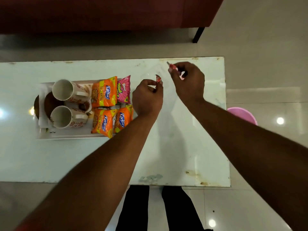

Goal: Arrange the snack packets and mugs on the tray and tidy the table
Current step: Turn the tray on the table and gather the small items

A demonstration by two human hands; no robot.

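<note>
Both forearms reach over the white table [183, 147]; right of the tray [66, 135], the left hand [147, 97] pinches a small red wrapper [158, 79], and the right hand [187, 80], farther right, pinches another red wrapper [171, 65]; on the tray, two mugs [66, 90] lie on their sides left of four snack packets [106, 94]

We're looking down at a glossy tiled floor [266, 39] bouncing ceiling lights, a dark red sofa [100, 12] sitting beyond the white table [183, 147], pink bucket [241, 115] peeking out right of it.

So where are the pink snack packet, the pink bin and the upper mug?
pink snack packet [123, 90], head view, middle of its front.
pink bin [242, 115], head view, its rim on the floor.
upper mug [62, 89], head view, its open mouth.
</note>
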